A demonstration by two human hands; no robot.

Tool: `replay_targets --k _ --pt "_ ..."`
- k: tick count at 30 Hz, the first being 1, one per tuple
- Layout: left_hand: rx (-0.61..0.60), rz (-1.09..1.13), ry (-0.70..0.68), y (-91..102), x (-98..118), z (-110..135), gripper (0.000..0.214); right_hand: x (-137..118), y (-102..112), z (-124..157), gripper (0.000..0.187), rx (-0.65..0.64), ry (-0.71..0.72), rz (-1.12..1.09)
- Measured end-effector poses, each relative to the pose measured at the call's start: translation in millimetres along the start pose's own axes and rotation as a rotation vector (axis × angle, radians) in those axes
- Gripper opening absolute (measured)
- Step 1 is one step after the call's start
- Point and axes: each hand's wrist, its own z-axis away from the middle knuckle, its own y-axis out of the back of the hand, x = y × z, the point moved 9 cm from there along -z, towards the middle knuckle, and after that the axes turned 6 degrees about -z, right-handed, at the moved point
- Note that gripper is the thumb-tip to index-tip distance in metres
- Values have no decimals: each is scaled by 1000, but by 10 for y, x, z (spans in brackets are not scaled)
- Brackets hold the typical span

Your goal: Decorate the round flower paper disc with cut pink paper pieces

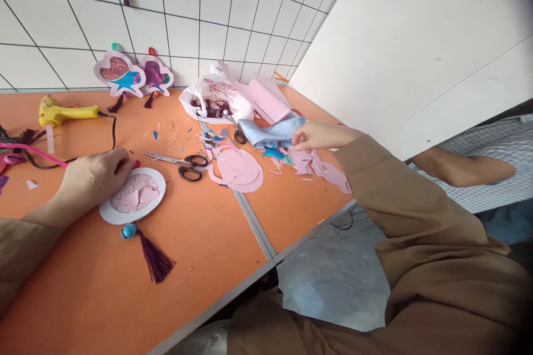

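Observation:
My left hand [97, 175] rests with curled fingers at the upper left edge of a round white-rimmed ornament [157, 211]. A bit of red shows by its fingertips; what they hold, if anything, is hidden. Loose pink pieces [139, 198] lie on the ornament's line-drawn centre. Below it hang a blue bell [129, 231] and a dark purple tassel [155, 255]. My right hand [310, 136] is closed in a pinch over the blue sheet [270, 132] and pink scraps [302, 161]. I cannot make out anything between its fingers.
Black-handled scissors [189, 166] lie open beside pink cut-outs [239, 169]. A second pair [240, 136] lies near a white plastic bag [208, 97]. A yellow glue gun [69, 113] trails its cord at left. Two tasselled ornaments [120, 75] lean on the tiled wall. Another person's arm [462, 166] is at right.

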Motion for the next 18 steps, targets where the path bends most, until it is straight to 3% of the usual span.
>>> replay_targets --k 4,8,14,16,18 --pt "5 -26 -3 2 3 1 39 51 -162 8 47 -9 -17 144" --pt "0 -28 -2 12 11 1 41 89 -212 -65 34 28 -56 201" --pt "4 -47 -2 11 14 5 40 296 94 -185 36 220 -171 101" --pt "14 -60 -13 14 21 9 40 324 150 -206 36 247 -142 23" --pt "18 -61 -26 18 30 15 39 258 184 -216 29 277 -25 -82"
